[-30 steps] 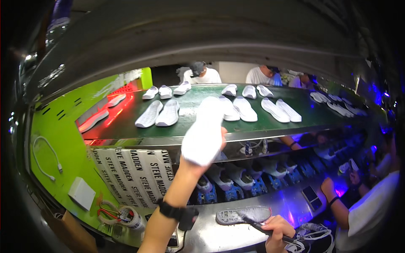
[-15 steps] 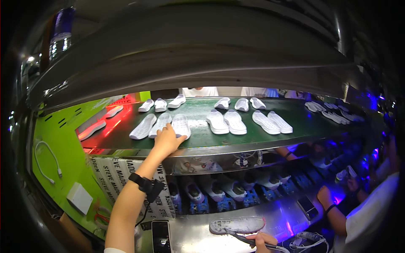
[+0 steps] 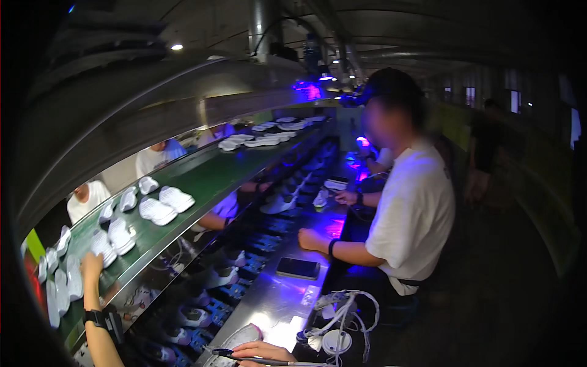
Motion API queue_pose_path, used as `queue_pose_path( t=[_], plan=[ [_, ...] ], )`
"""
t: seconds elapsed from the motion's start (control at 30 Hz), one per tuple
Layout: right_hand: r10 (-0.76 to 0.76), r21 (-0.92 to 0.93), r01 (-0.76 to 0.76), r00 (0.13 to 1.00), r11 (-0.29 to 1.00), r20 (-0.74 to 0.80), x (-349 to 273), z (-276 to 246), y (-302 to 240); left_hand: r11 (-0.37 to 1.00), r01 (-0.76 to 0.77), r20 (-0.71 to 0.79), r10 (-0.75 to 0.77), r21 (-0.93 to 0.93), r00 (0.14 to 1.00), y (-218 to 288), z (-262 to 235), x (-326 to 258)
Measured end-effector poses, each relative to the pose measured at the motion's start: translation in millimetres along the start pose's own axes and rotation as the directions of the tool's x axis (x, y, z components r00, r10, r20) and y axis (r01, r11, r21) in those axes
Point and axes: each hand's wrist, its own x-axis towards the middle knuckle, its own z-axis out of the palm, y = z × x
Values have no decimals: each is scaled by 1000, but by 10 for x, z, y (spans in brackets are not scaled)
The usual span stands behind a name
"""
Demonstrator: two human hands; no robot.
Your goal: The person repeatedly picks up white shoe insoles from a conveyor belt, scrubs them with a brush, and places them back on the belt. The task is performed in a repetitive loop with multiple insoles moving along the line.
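White sole (image 3: 72, 278) beside left hand (image 3: 92, 266)

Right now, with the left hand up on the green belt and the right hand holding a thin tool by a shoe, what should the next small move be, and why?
Probably draw the left hand back off the belt. Its fingers rest beside white soles lying there and seem to grip nothing, while the right hand holds a tool by a shoe on the bench below, where a second hand looks needed.
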Motion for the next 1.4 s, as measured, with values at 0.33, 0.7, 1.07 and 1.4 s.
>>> queue_pose_path(
  t=[0.33, 0.7, 1.07, 1.4],
  plan=[
    [7, 13, -6, 999, 1000, -44, -95, -90, -468, -156, 245, 244, 26, -957, 969, -40, -1030, -1365],
    [62, -48, -49, 948, 998, 311, 48, 676, -39, -596, 766, 819, 299, -241, 490, 55, -170, -5308],
    [-172, -392, 256, 956, 884, 238, 241, 1062, 214, -904, 418, 751, 335, 87, 569, 49, -200, -5349],
    [72, -130, 42, 647, 991, 759, 238, 946, 57, -760, 648, 557, 556, 40, 618, 13, -351, -4919]
  ],
)
